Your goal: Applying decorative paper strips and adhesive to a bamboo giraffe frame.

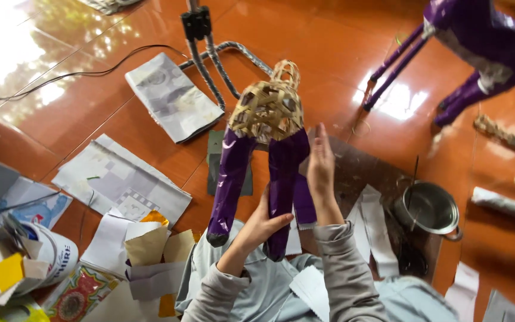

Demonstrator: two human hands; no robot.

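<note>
Glossy orange tiled floor (78, 113) carries scattered newspaper sheets (172, 95). Left hand (261, 223) fingers grip purple paper-wrapped woven bamboo figure (267, 113) by one leg; right hand (320, 164) rests flat, fingers extended, against it.

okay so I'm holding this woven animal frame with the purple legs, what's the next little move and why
Probably press the right hand flat to smooth the purple paper onto the leg. The left hand already steadies that leg, and the woven body above is uncovered.
</note>
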